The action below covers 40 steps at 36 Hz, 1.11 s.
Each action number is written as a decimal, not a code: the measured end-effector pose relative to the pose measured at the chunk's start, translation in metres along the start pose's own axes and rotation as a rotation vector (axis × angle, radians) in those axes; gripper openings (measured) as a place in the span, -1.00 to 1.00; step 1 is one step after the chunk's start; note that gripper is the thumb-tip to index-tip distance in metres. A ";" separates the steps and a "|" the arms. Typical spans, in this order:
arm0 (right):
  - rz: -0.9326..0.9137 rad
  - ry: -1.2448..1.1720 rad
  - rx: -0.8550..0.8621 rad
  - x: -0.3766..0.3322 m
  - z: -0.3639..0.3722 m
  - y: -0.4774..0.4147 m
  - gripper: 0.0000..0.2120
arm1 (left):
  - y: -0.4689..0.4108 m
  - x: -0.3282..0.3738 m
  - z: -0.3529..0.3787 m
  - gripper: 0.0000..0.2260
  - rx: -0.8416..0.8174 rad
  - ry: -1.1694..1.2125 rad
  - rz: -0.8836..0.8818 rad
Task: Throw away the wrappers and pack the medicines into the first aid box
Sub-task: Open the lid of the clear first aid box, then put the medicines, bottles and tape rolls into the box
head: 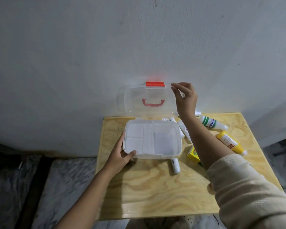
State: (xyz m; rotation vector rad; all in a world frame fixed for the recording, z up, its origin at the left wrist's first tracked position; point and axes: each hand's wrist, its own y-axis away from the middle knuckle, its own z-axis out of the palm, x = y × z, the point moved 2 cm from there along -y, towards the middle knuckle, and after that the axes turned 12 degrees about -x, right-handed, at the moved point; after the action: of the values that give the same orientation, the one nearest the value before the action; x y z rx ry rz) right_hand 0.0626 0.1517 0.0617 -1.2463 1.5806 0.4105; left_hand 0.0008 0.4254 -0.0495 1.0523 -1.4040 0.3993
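- One head-worn, wide-angle camera looks forward and down from above the near edge of the wooden surface (155,187), facing a pale wall (106,47) that fills the upper half of the frame.
- Close range: both forearms enter from the bottom edge, and the surface sits lower centre.
- Floor shows at lower left; no second view shares the scene.

**A plain room in a home**

A small plywood table (155,187) stands pushed against a bare, scuffed grey-white wall (139,38). The floor (64,179) beside it is marbled grey tile. Household medicine bottles (210,123) lie along the table's right edge, and a slippered foot (186,220) shows below its near edge.
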 end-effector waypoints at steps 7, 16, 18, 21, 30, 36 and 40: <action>0.044 -0.052 -0.003 -0.003 0.000 -0.001 -0.87 | -0.009 0.009 0.007 -0.06 0.041 -0.076 0.099; 0.085 -0.044 0.002 -0.002 -0.009 0.003 -0.85 | -0.018 0.014 0.012 0.03 0.051 -0.108 0.182; 0.099 -0.042 0.001 -0.001 -0.012 0.003 -0.85 | -0.018 0.015 0.014 0.02 0.047 -0.107 0.197; 0.120 -0.050 -0.019 0.001 -0.015 0.003 -0.84 | -0.019 0.015 0.015 0.01 0.049 -0.099 0.212; 0.142 -0.028 -0.050 0.005 -0.029 0.018 -0.79 | -0.018 0.015 0.018 -0.03 0.086 -0.110 0.211; 0.216 0.003 -0.042 0.027 -0.053 0.047 -0.78 | -0.017 0.006 0.017 0.10 0.091 -0.103 0.162; 0.304 0.017 -0.043 0.048 -0.070 0.070 -0.77 | -0.017 0.004 0.017 0.13 0.088 -0.102 0.144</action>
State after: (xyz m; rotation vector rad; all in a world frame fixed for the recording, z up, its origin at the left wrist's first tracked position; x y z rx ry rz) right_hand -0.0295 0.1027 0.0267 -1.0441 1.7898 0.6306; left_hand 0.0044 0.4014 -0.0547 1.0583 -1.5707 0.5228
